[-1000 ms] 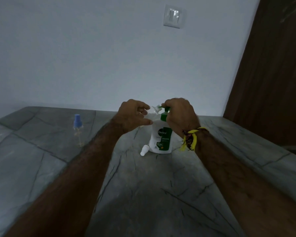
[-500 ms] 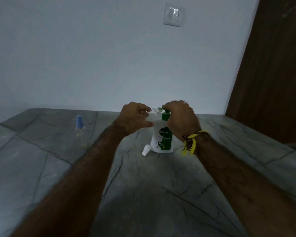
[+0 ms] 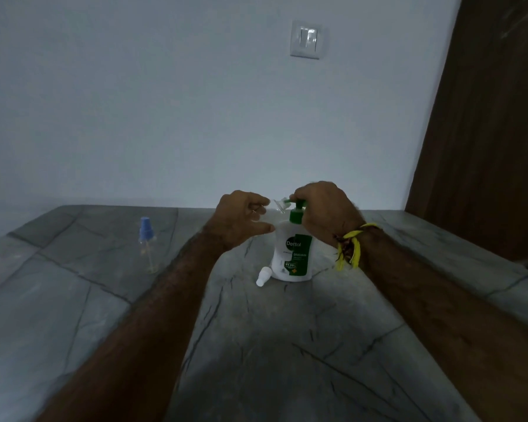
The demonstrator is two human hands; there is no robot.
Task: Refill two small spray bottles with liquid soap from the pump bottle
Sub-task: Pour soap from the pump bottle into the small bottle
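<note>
— Left hand [image 3: 241, 219]?
— Raised just left of the pump bottle [image 3: 293, 254], fingers curled round a small clear bottle [image 3: 279, 205], thumb stretched out below toward the white body. Mouth of the clear bottle tilted up against the nozzle of the green pump [image 3: 296, 210].
— Right hand [image 3: 323, 213]?
— Draped over the pump head from the right, fingers bent down on top of it. Hard to tell how far down the pump sits. Yellow thread band [image 3: 349, 249] tied at the wrist, ends dangling.
— Pump bottle itself?
— Upright on the grey stone counter [image 3: 256, 345], near the middle, green label facing the camera.
— Anything beside it?
— White spray cap [image 3: 262, 276] lying on its side at the lower left of the base, touching or nearly so; too dim to say which.
— Second spray bottle?
— Blue-topped bottle [image 3: 146, 243] standing upright, well apart to the left on the counter, cap on, clear body with a thin tube inside.
— Background?
— Pale wall with a switch plate [image 3: 306, 39] high up, brown door [image 3: 488, 123] along the right edge.
</note>
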